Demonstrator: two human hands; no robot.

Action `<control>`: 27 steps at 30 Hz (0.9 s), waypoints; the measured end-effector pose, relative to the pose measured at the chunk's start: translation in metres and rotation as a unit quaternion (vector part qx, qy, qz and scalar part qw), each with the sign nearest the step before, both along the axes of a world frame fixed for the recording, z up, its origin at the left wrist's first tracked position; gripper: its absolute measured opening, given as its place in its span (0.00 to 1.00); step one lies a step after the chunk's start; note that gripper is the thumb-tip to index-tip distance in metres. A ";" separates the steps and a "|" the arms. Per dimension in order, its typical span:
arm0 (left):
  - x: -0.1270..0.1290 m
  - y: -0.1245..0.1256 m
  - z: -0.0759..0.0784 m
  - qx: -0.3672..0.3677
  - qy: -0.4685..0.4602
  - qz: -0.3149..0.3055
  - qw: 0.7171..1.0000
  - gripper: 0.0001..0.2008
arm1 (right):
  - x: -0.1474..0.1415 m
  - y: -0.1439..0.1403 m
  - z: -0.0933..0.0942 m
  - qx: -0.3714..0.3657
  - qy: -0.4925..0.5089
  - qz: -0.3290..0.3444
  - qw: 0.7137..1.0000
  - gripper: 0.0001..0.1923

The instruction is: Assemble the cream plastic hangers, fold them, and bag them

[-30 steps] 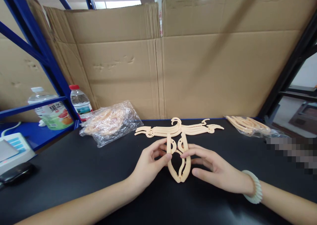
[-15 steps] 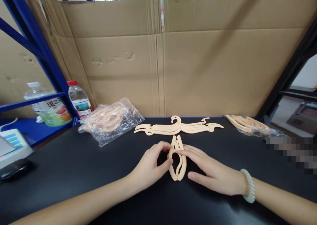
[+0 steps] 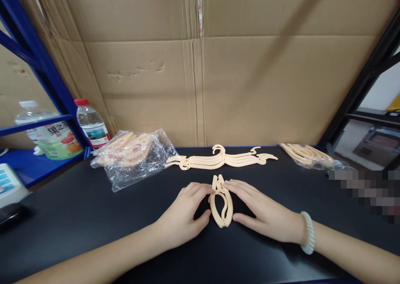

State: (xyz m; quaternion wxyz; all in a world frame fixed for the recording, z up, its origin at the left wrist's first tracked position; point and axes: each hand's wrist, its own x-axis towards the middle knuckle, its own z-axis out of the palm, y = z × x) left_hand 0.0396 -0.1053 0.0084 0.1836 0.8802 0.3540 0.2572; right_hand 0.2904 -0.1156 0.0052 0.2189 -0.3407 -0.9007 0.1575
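Head view: a folded peach plastic hanger (image 3: 221,202) lies flat on the black tabletop (image 3: 93,217), its two arms closed into a narrow loop, between both hands. Just behind it I see a row of unfolded hangers (image 3: 220,159) spread sideways near the cardboard backdrop (image 3: 200,75). A clear bag of hanger parts (image 3: 131,154) sits to the left, a second bag (image 3: 308,155) to the right, and two water bottles (image 3: 90,123) stand by the blue shelf frame (image 3: 37,59). Nothing blocks the hanger.

The left hand (image 3: 184,211) rests loosely curled, fingertips on the hanger's upper left edge and thumb at its lower side. The right hand (image 3: 262,209), with a pale bead bracelet (image 3: 308,232) at the wrist, lies flatter, fingers touching the hanger's top right and thumb near its base.

Compared with a second ago, the hanger's arms have been pressed closer together, and both hands sit lower and tighter against it.
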 end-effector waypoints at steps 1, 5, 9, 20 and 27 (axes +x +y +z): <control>0.000 0.000 0.000 0.003 0.002 0.001 1.000 0.21 | 0.000 -0.001 0.001 0.005 0.009 0.000 1.000 0.31; 0.001 -0.001 0.000 0.011 0.018 -0.003 1.000 0.20 | -0.001 -0.003 0.005 0.020 0.021 -0.007 1.000 0.22; -0.001 0.001 0.001 0.016 0.013 -0.003 1.000 0.21 | -0.001 -0.005 0.006 0.025 -0.007 0.007 1.000 0.21; -0.004 0.006 0.003 0.026 -0.003 -0.006 1.000 0.22 | 0.002 -0.003 0.005 0.021 -0.023 0.037 0.999 0.26; -0.006 0.009 0.003 0.027 0.015 -0.012 0.999 0.22 | 0.001 -0.004 0.005 0.008 -0.034 0.034 0.999 0.24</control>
